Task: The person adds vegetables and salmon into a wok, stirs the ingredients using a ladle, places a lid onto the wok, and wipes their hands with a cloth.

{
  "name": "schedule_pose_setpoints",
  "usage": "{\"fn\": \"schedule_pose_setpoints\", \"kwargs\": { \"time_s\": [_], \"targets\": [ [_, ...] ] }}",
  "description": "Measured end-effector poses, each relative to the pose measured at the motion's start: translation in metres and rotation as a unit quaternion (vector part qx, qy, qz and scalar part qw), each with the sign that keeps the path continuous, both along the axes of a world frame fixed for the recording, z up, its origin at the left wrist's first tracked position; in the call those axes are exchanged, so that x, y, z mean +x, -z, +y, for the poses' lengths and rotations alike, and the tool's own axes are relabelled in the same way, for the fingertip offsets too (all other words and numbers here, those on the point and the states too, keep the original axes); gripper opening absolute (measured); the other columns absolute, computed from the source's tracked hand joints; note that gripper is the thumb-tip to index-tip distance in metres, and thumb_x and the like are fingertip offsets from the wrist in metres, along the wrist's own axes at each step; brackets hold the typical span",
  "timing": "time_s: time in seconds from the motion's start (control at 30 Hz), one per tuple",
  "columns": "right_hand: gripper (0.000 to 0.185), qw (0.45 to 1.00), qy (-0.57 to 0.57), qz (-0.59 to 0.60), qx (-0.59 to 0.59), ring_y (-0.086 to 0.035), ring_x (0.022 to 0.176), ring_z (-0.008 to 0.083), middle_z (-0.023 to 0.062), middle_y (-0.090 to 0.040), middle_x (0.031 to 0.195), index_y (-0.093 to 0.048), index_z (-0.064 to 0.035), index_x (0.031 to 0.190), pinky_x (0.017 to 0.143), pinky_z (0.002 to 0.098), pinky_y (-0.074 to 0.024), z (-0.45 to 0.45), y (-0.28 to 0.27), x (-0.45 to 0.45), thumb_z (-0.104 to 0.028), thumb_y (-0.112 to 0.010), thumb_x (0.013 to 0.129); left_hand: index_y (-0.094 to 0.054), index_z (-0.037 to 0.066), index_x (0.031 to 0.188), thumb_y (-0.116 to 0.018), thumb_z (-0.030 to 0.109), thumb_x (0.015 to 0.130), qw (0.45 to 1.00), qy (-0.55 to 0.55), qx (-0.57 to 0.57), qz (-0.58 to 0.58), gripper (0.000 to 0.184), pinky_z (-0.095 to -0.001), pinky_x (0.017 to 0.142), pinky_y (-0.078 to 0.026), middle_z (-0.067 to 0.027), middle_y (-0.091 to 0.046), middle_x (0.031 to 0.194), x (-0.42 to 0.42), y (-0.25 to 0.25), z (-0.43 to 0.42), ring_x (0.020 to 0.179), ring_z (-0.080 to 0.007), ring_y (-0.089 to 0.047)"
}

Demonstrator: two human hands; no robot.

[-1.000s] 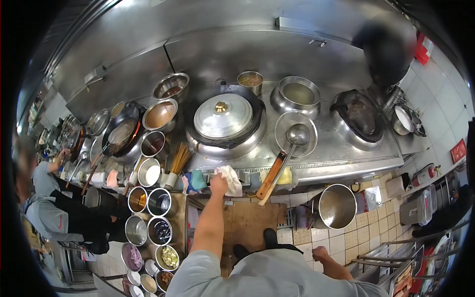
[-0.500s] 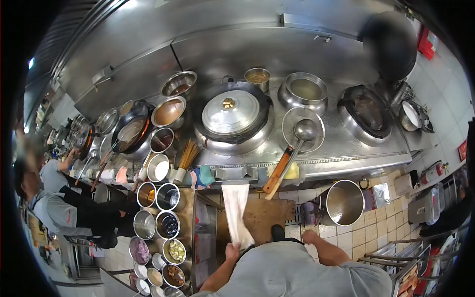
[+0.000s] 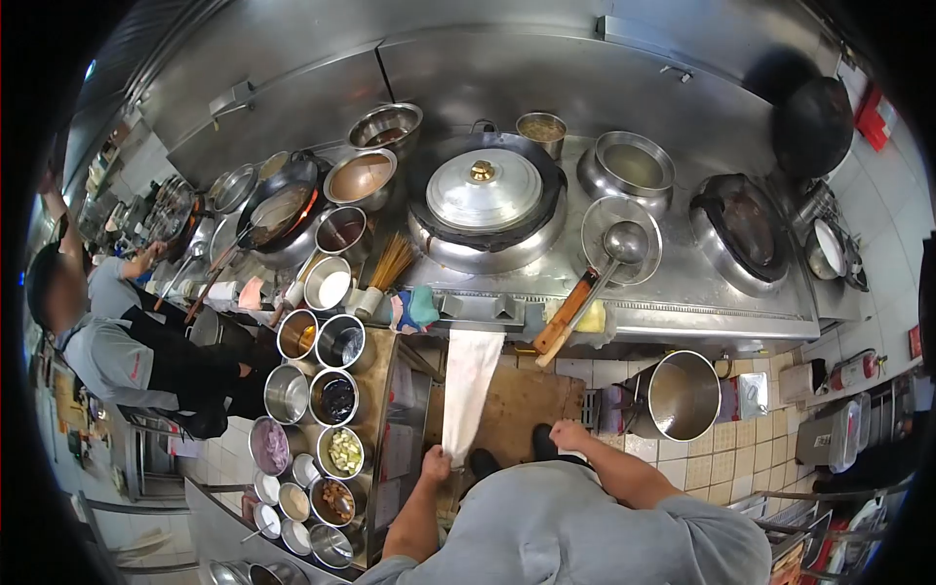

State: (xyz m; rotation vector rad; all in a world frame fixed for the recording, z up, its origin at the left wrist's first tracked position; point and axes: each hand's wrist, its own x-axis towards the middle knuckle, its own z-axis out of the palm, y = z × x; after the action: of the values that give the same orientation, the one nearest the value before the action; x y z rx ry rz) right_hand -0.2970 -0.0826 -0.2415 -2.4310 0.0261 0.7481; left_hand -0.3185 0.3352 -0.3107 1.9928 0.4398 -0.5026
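A long white cloth [image 3: 472, 395] hangs from the front edge of the stove counter and reaches down toward my waist. My left hand [image 3: 436, 465] is closed on the lower left corner of the cloth. Near my waist, to the right of the cloth, my right hand [image 3: 568, 435] is closed; what it holds, if anything, is too small to make out. Above the cloth stands a wok with a domed silver lid [image 3: 485, 189]. A ladle [image 3: 625, 243] lies over a round strainer [image 3: 647, 271], with wooden handles sticking out over the counter edge.
At left, metal pots of sauces and chopped food [image 3: 344, 450] stand on a side table [image 3: 379, 487]. A co-worker in a grey shirt [image 3: 112, 356] is beyond them. A tall pot [image 3: 684, 395] stands at right. Blue and green cloths [image 3: 416, 308] lie on the counter edge.
The cloth was bunched in my left hand at the counter edge, then came down and now hangs stretched. My right hand has moved inward, toward the cloth. The view has shifted.
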Motion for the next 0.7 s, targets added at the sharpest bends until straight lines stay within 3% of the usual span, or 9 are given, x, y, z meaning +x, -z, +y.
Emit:
{"fn": "schedule_pose_setpoints", "kwargs": {
  "time_s": [0.03,0.13,0.17,0.3,0.5,0.53,0.6,0.63,0.7],
  "targets": [
    [0.024,1.000,-0.024,0.007,-0.008,-0.068,0.095,0.0335,0.0141,-0.072,0.099,-0.075,-0.0115,0.088,0.083,0.0440,-0.0542,0.001,0.005,-0.013,-0.030,-0.061,0.081,-0.064,-0.003,0.100,-0.057,0.017,0.080,0.998,0.041,0.044,0.004,0.029,-0.0468,0.091,-0.049,-0.0289,-0.066,0.103,0.000,-0.037,-0.014,0.104,-0.0442,-0.063],
    [0.026,0.998,-0.055,0.016,-0.026,-0.067,0.096,0.0361,0.0160,-0.071,0.100,-0.074,-0.0114,0.089,0.085,0.0459,-0.0535,-0.007,-0.003,-0.031,-0.030,-0.058,0.082,-0.061,-0.006,0.107,-0.052,0.015,0.080,0.982,0.095,0.160,-0.024,0.036,-0.0493,0.095,-0.047,-0.0309,-0.064,0.108,0.007,-0.051,-0.038,0.108,-0.0458,-0.061],
    [0.027,0.998,-0.059,0.018,-0.032,-0.067,0.097,0.0370,0.0168,-0.071,0.101,-0.074,-0.0109,0.090,0.086,0.0466,-0.0532,-0.016,0.002,-0.038,-0.030,-0.056,0.083,-0.057,-0.007,0.114,-0.050,0.016,0.080,0.985,0.103,0.141,-0.013,0.042,-0.0510,0.099,-0.044,-0.0325,-0.062,0.112,0.008,-0.058,-0.043,0.110,-0.0475,-0.058],
    [0.037,0.995,-0.031,0.019,-0.090,-0.065,0.103,0.0403,0.0240,-0.069,0.105,-0.072,-0.0043,0.095,0.090,0.0492,-0.0516,-0.055,0.022,-0.047,-0.032,-0.050,0.086,-0.063,-0.006,0.104,-0.051,0.020,0.080,0.975,0.148,0.165,0.000,0.037,-0.0506,0.096,-0.046,-0.0322,-0.064,0.106,0.018,-0.073,-0.051,0.107,-0.0469,-0.060],
    [0.036,0.989,0.011,0.057,-0.134,-0.065,0.104,0.0411,0.0235,-0.069,0.106,-0.073,-0.0051,0.098,0.092,0.0481,-0.0513,-0.077,0.011,-0.054,-0.029,-0.049,0.086,-0.069,-0.003,0.096,-0.049,0.020,0.079,0.974,0.138,0.173,-0.040,0.034,-0.0504,0.090,-0.050,-0.0289,-0.067,0.095,0.016,-0.054,-0.026,0.098,-0.0457,-0.064],
    [0.035,0.989,0.009,0.051,-0.138,-0.066,0.102,0.0411,0.0228,-0.070,0.104,-0.073,-0.0052,0.096,0.091,0.0480,-0.0517,-0.080,0.019,-0.055,-0.029,-0.050,0.086,-0.069,-0.003,0.096,-0.049,0.021,0.079,0.972,0.160,0.166,-0.050,0.035,-0.0500,0.090,-0.050,-0.0290,-0.067,0.096,0.016,-0.043,-0.018,0.098,-0.0459,-0.064],
    [0.033,0.983,-0.109,-0.012,-0.150,-0.067,0.098,0.0402,0.0204,-0.071,0.100,-0.073,-0.0061,0.090,0.088,0.0474,-0.0523,-0.094,0.099,-0.067,-0.029,-0.051,0.085,-0.069,-0.003,0.095,-0.048,0.022,0.080,0.964,0.204,0.153,-0.070,0.036,-0.0493,0.091,-0.050,-0.0292,-0.067,0.098,0.019,-0.023,-0.004,0.100,-0.0464,-0.063],
    [0.032,0.972,-0.168,-0.043,-0.155,-0.067,0.095,0.0397,0.0193,-0.071,0.099,-0.073,-0.0066,0.087,0.087,0.0471,-0.0526,-0.099,0.124,-0.071,-0.029,-0.051,0.084,-0.069,-0.003,0.096,-0.047,0.022,0.080,0.982,0.161,0.100,-0.026,0.037,-0.0491,0.090,-0.050,-0.0291,-0.067,0.098,0.020,-0.032,-0.007,0.100,-0.0459,-0.063],
    [0.029,0.982,-0.135,-0.040,-0.125,-0.067,0.092,0.0388,0.0174,-0.072,0.096,-0.072,-0.0064,0.083,0.083,0.0469,-0.0531,-0.082,0.097,-0.066,-0.028,-0.052,0.083,-0.069,-0.004,0.098,-0.046,0.023,0.080,0.996,0.070,-0.008,0.063,0.039,-0.0488,0.088,-0.051,-0.0288,-0.067,0.099,0.024,-0.058,-0.015,0.101,-0.0451,-0.064]
  ]
}}
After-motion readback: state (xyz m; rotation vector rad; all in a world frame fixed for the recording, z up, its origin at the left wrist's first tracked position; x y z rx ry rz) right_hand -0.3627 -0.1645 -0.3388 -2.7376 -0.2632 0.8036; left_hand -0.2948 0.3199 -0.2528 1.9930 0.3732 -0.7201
